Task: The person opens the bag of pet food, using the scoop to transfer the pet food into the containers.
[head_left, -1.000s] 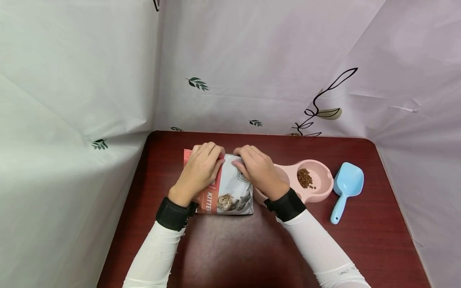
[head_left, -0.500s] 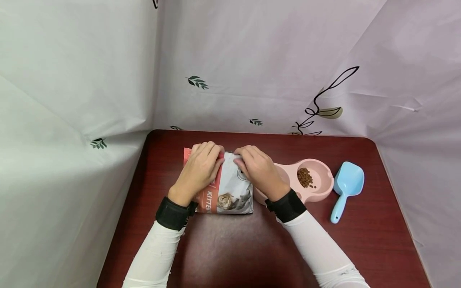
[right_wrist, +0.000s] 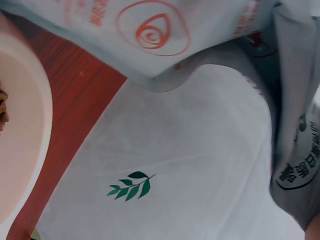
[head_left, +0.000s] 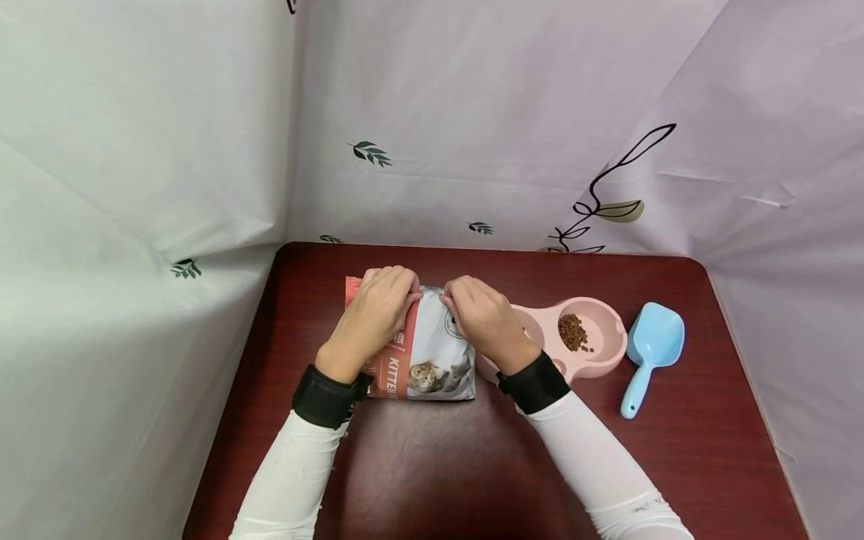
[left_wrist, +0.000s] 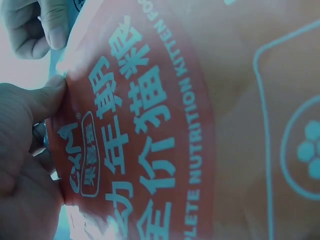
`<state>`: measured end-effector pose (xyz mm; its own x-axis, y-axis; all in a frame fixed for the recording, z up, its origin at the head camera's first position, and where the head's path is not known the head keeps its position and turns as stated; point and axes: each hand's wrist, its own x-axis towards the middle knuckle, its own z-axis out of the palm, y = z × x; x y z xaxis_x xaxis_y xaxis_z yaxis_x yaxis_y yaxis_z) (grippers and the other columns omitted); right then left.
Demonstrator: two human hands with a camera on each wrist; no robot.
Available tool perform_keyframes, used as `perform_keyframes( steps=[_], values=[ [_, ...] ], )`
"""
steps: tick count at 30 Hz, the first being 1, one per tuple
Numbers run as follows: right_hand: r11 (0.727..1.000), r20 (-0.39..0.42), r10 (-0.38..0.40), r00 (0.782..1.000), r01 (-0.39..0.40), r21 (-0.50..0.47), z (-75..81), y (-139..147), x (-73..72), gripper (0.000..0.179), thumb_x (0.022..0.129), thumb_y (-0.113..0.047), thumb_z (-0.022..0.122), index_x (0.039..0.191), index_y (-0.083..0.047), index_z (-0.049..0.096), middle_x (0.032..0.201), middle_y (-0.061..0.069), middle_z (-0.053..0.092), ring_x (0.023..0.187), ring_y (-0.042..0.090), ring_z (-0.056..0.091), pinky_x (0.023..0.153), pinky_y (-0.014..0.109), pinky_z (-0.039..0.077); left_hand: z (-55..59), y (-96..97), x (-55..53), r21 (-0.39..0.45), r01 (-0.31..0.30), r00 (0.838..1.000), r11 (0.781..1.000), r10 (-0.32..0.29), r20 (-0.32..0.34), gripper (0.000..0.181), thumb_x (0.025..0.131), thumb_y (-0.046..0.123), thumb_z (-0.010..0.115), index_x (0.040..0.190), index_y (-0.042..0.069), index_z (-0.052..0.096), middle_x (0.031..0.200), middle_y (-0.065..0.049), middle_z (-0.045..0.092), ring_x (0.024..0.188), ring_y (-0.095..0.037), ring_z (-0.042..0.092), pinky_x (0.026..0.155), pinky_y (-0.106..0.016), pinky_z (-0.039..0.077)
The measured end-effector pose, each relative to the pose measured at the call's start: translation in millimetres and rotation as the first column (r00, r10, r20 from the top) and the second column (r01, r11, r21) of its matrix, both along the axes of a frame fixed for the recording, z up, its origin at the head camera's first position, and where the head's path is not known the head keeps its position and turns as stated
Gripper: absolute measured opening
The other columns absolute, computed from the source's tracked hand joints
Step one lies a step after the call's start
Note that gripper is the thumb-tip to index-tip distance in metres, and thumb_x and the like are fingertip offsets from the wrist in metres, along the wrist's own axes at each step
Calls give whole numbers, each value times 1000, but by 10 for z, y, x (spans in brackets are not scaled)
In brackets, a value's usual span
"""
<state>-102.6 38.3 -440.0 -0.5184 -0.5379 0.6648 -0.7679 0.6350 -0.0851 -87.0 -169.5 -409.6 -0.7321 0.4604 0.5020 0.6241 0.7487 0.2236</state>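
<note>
A red and white kitten food bag [head_left: 439,356] lies on the table with its cat picture toward me. My left hand [head_left: 374,319] pinches the bag's far edge; in the left wrist view its thumb [left_wrist: 47,97] presses on the red front. Beside it, my right hand [head_left: 489,319] pinches the same edge further right, thumb tip against fingers. The right wrist view shows the bag's pale side [right_wrist: 150,30] and a grey fold, with only a bit of a finger at the lower right corner. Whether the bag's mouth is sealed cannot be seen.
Right of the bag stands a pink double bowl [head_left: 610,341], partly behind my right wrist. Brown kibble [head_left: 572,332] lies in its right compartment. A light blue scoop [head_left: 653,341] rests further right. A pale leaf-patterned cloth [head_left: 432,150] hangs behind the dark red table [head_left: 418,465].
My right thumb has moved up from the bag's front to its far edge, meeting the fingers there. The left hand has barely shifted. Bowl and scoop stay in place.
</note>
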Motion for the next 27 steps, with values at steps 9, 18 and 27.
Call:
perform_keyframes(
  steps=[9, 18, 27],
  values=[
    [998, -19, 48, 999, -49, -48, -44, 10, -24, 15, 93, -13, 63, 100, -1, 59, 90, 6, 61, 80, 16, 61, 73, 29, 54, -33, -9, -15, 14, 27, 1000, 1000, -27, -8, 9, 95, 12, 60, 98, 7, 54, 87, -2, 57, 84, -18, 57, 78, -34, 42],
    [992, 44, 82, 996, -77, -96, -63, 13, -60, 12, 94, -11, 61, 103, -3, 64, 90, 5, 61, 81, 14, 60, 74, 27, 54, -29, -9, -36, 26, 28, 1000, 999, -28, 14, 5, 97, 13, 57, 97, 8, 59, 87, -1, 57, 84, -18, 56, 77, -33, 40],
    [986, 94, 95, 991, -81, -143, -40, -14, -73, 9, 94, -13, 61, 93, -5, 65, 84, 3, 59, 73, 13, 56, 67, 28, 51, -32, 2, -43, 36, 38, 999, 999, -39, 15, 6, 97, 13, 57, 93, 9, 59, 84, 0, 55, 81, -17, 55, 76, -32, 39]
  ],
)
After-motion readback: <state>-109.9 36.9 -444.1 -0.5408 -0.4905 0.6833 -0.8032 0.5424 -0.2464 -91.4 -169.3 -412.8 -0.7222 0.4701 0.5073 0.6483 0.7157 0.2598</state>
